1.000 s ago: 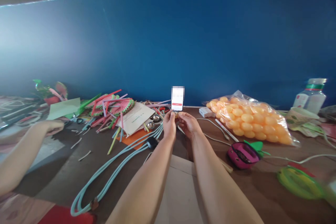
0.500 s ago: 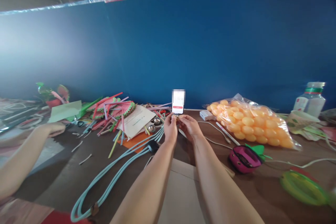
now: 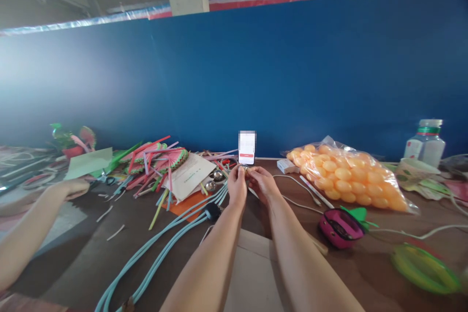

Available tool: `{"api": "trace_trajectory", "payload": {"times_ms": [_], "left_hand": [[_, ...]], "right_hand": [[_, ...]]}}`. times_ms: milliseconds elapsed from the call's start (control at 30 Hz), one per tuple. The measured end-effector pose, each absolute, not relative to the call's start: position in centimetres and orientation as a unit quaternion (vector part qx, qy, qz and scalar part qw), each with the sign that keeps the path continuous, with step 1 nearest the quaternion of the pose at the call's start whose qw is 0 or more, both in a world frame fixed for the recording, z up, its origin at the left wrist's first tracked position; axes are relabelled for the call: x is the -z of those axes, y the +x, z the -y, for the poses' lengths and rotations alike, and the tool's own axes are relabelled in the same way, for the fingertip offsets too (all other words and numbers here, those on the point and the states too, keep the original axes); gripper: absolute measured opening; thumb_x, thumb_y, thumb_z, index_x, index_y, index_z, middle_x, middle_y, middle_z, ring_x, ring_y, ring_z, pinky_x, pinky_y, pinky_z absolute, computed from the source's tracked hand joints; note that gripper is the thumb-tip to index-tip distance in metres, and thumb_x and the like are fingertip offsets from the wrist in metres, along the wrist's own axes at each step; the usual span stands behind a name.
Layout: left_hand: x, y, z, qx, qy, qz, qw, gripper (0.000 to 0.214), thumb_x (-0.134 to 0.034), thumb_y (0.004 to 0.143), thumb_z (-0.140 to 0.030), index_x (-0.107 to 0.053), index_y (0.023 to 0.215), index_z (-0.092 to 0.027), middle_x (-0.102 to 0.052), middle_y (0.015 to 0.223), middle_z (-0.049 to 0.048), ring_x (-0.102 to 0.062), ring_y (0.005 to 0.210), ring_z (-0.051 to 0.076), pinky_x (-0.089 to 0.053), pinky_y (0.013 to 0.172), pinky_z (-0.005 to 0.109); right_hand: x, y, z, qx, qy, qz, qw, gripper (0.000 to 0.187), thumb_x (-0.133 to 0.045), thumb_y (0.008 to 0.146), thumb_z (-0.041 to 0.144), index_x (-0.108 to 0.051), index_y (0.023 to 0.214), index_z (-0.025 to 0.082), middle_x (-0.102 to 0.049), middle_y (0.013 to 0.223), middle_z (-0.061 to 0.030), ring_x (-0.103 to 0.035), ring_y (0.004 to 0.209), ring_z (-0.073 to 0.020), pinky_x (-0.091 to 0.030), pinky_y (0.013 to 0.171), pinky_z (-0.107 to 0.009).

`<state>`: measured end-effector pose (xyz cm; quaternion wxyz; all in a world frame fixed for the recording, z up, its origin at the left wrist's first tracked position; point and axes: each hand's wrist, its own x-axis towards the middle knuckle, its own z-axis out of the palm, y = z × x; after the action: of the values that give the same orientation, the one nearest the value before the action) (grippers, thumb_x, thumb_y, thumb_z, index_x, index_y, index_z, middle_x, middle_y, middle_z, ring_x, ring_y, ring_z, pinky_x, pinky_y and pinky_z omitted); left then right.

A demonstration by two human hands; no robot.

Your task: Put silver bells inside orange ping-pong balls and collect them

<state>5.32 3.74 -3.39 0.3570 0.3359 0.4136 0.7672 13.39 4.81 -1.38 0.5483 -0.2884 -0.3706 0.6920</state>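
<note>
My left hand [image 3: 237, 185] and my right hand [image 3: 262, 183] meet at the middle of the table, fingers pinched together. Between the fingertips is something small and partly shiny, too small and covered to name. Just beyond them a phone [image 3: 246, 149] stands upright with its white screen lit; I cannot tell whether the fingers touch it. Two silver balls [image 3: 211, 185] lie left of my left hand. A bundle of pale blue cord [image 3: 157, 248] with a black piece [image 3: 213, 210] curves toward the front left. Below my forearms lies a flat grey-brown sheet [image 3: 252, 273].
At left, another person's arm [image 3: 40, 224] reaches over the table near scissors [image 3: 106, 179]. Coloured straws [image 3: 157, 156] and paper [image 3: 190, 173] are heaped left of centre. A bag of orange balls [image 3: 347, 175], a magenta pouch [image 3: 341, 226] and a bottle [image 3: 426, 144] stand right.
The whole scene sits slightly lower in the picture, as the head view has tilted up a little. My hands remain pinched together in front of the phone.
</note>
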Motion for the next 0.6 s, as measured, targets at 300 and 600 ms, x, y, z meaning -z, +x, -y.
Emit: {"api": "trace_trajectory", "payload": {"times_ms": [300,600], "left_hand": [[3.45,5.41,-3.78,-0.768,0.336,-0.404,0.367,0.039,-0.065,0.077,-0.050,-0.068,0.095,-0.016,-0.069,0.087,0.0077,-0.065,0.081,0.021,-0.051,0.078,0.035],[3.93,5.23,-3.98,-0.762,0.340,-0.407,0.372,0.037,-0.066,0.076,-0.048,-0.067,0.093,-0.015,-0.070,0.092,0.0095,-0.065,0.089,0.023,-0.050,0.082,0.036]], "right_hand": [[1.48,13.77,-4.62,-0.721,-0.266,0.349,0.537,0.035,-0.087,0.057,0.034,-0.057,0.071,0.019,-0.055,0.060,0.0049,-0.039,0.047,-0.0052,-0.036,0.042,-0.018],[1.57,13.61,-4.72,-0.715,-0.273,0.343,0.545,0.040,-0.090,0.051,0.036,-0.057,0.066,0.018,-0.052,0.056,0.0058,-0.037,0.046,-0.0041,-0.034,0.041,-0.017]]}}
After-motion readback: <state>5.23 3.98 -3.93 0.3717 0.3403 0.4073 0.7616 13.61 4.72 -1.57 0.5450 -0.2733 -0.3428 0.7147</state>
